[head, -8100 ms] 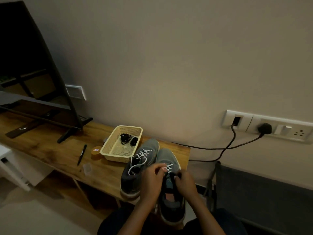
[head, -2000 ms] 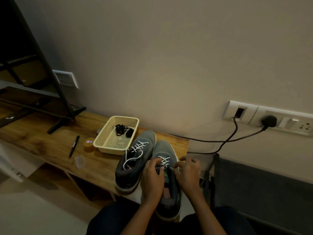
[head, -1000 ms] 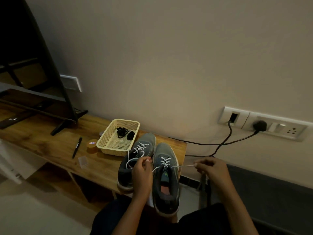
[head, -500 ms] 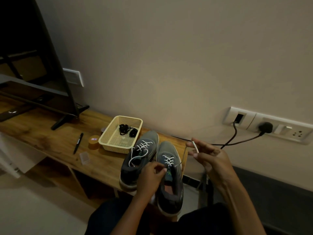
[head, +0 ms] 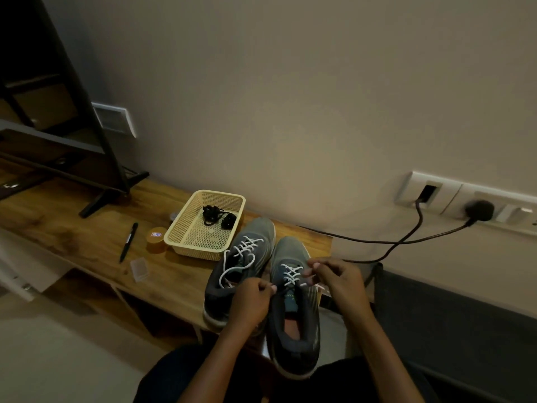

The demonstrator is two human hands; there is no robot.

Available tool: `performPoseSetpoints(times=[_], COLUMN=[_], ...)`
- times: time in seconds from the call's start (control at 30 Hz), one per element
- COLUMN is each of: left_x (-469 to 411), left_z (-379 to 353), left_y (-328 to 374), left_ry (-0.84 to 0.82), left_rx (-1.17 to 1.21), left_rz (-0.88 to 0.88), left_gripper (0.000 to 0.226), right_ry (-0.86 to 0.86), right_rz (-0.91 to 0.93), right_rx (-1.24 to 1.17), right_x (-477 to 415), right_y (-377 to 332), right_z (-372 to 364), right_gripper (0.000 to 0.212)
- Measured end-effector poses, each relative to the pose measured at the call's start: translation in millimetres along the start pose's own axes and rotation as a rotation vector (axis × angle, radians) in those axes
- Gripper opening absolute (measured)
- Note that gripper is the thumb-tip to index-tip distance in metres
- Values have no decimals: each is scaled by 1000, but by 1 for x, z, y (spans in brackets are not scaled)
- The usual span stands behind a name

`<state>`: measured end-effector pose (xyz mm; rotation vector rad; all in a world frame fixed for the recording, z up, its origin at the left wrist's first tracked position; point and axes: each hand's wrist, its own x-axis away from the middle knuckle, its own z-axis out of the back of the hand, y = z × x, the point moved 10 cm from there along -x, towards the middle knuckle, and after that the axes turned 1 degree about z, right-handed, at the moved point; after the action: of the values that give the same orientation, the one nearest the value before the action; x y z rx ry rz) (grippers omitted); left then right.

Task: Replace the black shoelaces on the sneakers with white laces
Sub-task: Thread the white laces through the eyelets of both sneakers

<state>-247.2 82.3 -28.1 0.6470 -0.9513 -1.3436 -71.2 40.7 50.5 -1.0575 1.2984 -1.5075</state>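
View: head camera, looking down past the person's lap at a wooden desk [head: 72, 228] set against a pale wall.
Right sneaker [head: 290, 248]: grey, toe towards the wall, heel overhanging the desk's near edge above the lap.
White lace [head: 290, 275]: crossed through the toe-ward eyelets of the right sneaker. The tongue nearer the collar is bare.
Left hand [head: 251, 302]: over the gap between the two shoes, by the right sneaker's left eyelet row. Its fingers [head: 266, 286] are curled in tight, thumb and forefinger pinching one end of the white lace.
Right hand [head: 340, 282]: over the right sneaker's right side. Its fingers [head: 322, 264] are bent inward and pinch the other end of the white lace just beside the crossings. How many fingers touch the lace cannot be told.
Left sneaker [head: 257, 228]: grey, touching the right sneaker side by side, its toe against the basket.
Other white lace [head: 247, 249]: threaded across the left sneaker, its ends lying in loose loops over the opening.
Basket [head: 191, 251]: cream mesh, on the desk just left of the shoes.
Black laces [head: 215, 215]: bundled in the basket's far corner.
Desk, left part: a pen [head: 128, 242], an orange round tin [head: 156, 241] touching the basket, a small clear box [head: 139, 267] and a television foot [head: 98, 203].
Wall, right: a socket strip [head: 453, 196] with a black plug [head: 479, 210] and cable [head: 377, 242].
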Motion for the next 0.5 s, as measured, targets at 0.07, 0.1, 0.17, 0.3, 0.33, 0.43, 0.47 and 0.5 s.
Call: performPoseSetpoints(times=[0.07, 0.1, 0.17, 0.3, 0.33, 0.43, 0.47, 0.5], left_x=[-4, -6, -8, -7, -6, -7, -7, -6], left_z=[-3, -5, -7, -11, -12, -13, -13, -13], left_y=[-3, -5, -11, -16, -17, -18, -18, -18], left_ry=[-39, -56, -87, -150, -159, -148, -145, -145], left_rx=[15, 32, 110, 256, 276, 300, 302, 303], left_rz=[8, 15, 55, 142, 154, 165, 163, 160], left_gripper=[26, 28, 30, 22, 23, 28, 28, 28], right_ry=[-71, -95, -108, -145, -143, -56, -30, -14], right_rz=[-28, -4, 98, 221, 264, 406, 432, 448], right_rx=[-38, 24, 300, 678, 796, 1075, 1116, 1142], right_x=[-1, -2, -5, -9, -9, -4, -1, 1], right_y=[2, 1, -1, 6, 8, 7, 7, 7], right_z=[-8, -10, -14, -27, -32, -45, -48, -52], right_gripper=[26, 26, 21, 6, 5, 10, 12, 14])
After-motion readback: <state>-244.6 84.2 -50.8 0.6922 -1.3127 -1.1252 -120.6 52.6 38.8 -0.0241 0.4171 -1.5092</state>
